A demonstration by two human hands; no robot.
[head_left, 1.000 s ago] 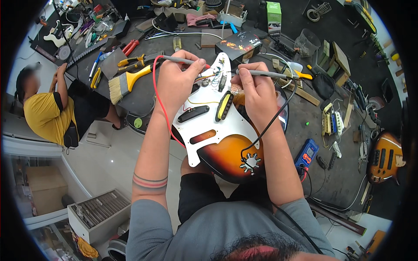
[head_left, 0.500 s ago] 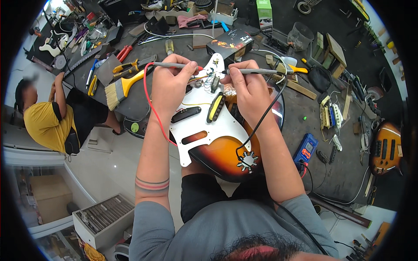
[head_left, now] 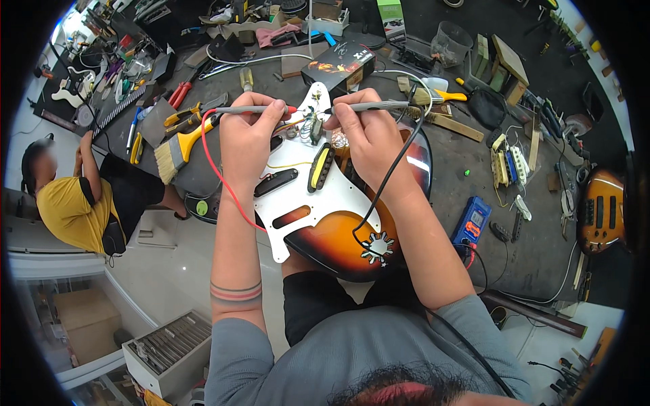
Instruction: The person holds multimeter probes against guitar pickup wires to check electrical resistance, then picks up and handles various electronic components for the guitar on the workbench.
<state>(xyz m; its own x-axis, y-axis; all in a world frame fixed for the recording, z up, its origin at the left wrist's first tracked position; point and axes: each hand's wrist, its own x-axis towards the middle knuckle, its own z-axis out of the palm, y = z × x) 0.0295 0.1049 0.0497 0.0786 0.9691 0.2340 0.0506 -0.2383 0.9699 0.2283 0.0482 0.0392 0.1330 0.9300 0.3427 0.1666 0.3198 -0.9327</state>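
Note:
My left hand (head_left: pixel 249 139) pinches a grey multimeter probe (head_left: pixel 244 109) with a red tip and red lead. In my right hand (head_left: pixel 369 139), closed the same way, is another grey probe (head_left: pixel 382 105) with a black lead. Both tips point inward over the wiring at the upper end of a white guitar pickguard (head_left: pixel 308 215); contact cannot be made out. The pickguard lies wiring side up across a sunburst electric guitar body (head_left: pixel 332 247) above my lap. A pickup with a yellow stripe (head_left: pixel 319 168) and a dark pickup (head_left: pixel 276 183) are mounted in it.
On the dark workbench (head_left: pixel 443 166) a blue multimeter (head_left: pixel 472 223) lies right of the guitar. Loose pickups (head_left: pixel 509 166) sit beyond it. A paintbrush (head_left: pixel 177 152) and pliers (head_left: pixel 181 95) lie left. A black box (head_left: pixel 338 66) stands ahead. A person in yellow (head_left: pixel 78 206) sits at left.
The guitar, both hands and the bench things have shifted slightly left in the picture. Both probes stay gripped over the wiring, their tips still close together.

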